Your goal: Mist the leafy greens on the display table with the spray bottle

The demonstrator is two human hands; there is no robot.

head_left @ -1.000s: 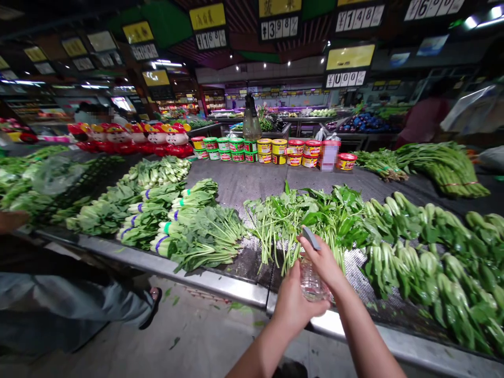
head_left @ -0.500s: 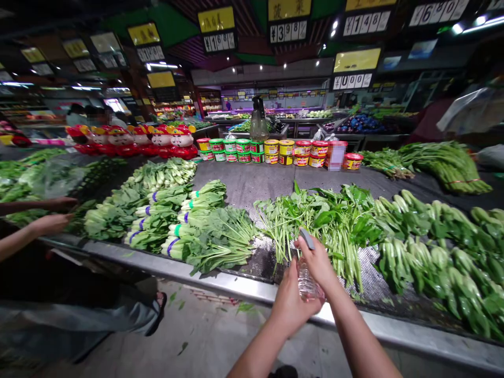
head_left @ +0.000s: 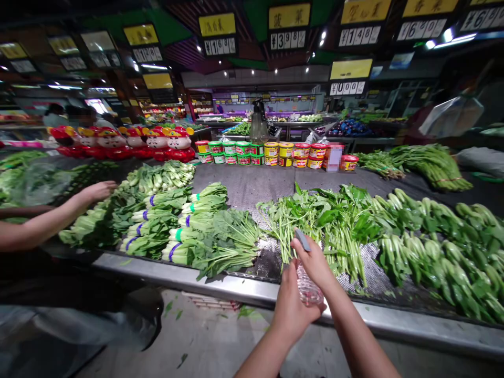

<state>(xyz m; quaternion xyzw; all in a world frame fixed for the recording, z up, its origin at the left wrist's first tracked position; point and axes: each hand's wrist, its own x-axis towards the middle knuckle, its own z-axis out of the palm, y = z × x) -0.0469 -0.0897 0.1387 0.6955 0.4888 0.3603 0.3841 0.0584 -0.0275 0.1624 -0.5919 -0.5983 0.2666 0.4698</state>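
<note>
A clear, ribbed spray bottle point(head_left: 309, 286) with a grey head point(head_left: 302, 240) is held in front of me, over the near metal edge of the vegetable counter. My right hand point(head_left: 315, 261) is closed round its upper part, just below the grey head. Low on the bottle, my left hand point(head_left: 293, 307) supports it from the left side and beneath. Both hands hide part of the bottle. Just beyond them lie loose leafy greens with long stems point(head_left: 326, 220) on the perforated black mat.
Taped bundles of greens point(head_left: 177, 249) lie to the left, bok choy point(head_left: 437, 252) to the right. Stacked tubs point(head_left: 271, 152), another spray bottle point(head_left: 258, 126) and red figurines point(head_left: 114, 140) line the back. A co-worker's hand point(head_left: 98, 191) is over the far-left greens. A metal rail point(head_left: 244, 289) edges the counter.
The other person's arm has reached right and up across the left greens. My view has shifted slightly. Both my hands keep their hold on the spray bottle.
</note>
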